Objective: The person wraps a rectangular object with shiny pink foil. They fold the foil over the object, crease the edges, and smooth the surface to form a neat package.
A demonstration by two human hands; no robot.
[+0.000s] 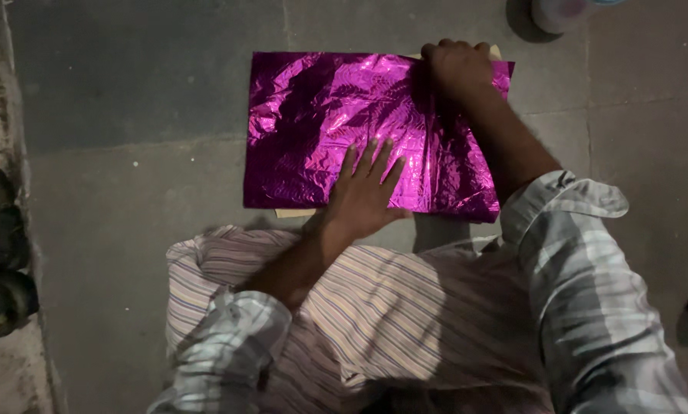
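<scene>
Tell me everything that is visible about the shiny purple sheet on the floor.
The shiny magenta foil sheet is roughly rectangular, crinkled and reflective, lying flat on the grey tiled floor. Pale card peeks out at its near edge and far right corner. The left hand presses flat on its near edge; the right hand grips its far right corner.

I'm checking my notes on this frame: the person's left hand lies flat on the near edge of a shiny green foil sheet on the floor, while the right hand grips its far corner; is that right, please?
Not quite: the foil sheet is magenta-purple, not green, as the head view shows. The rest stands: the left hand lies flat on its near edge, and the right hand grips its far corner, on the floor.
</scene>
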